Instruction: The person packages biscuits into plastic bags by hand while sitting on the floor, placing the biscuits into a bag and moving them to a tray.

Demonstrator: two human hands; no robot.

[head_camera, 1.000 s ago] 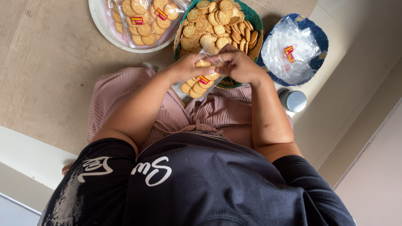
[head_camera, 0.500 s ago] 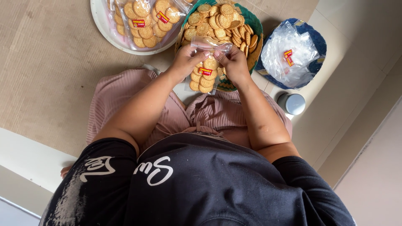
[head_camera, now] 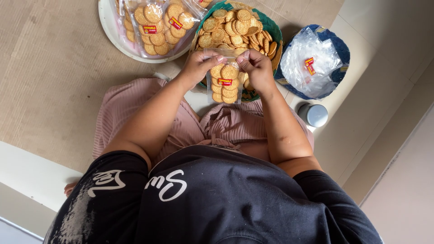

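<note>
A clear plastic bag of round biscuits point(head_camera: 224, 83) with a red label hangs upright between my hands, above my lap. My left hand point(head_camera: 199, 65) pinches the bag's top edge on the left, and my right hand point(head_camera: 255, 68) pinches it on the right. Just beyond my hands sits a green basket point(head_camera: 271, 28) heaped with loose round biscuits point(head_camera: 230, 29).
A white tray point(head_camera: 108, 28) at the upper left holds several filled biscuit bags point(head_camera: 156, 22). A blue basket point(head_camera: 340, 47) on the right holds empty clear bags point(head_camera: 312, 63). A small round grey lid or tin point(head_camera: 314, 115) lies on the floor by my right arm.
The bag was lying lower and tilted in my hands. Both hands have lifted it upright and now grip its top edge.
</note>
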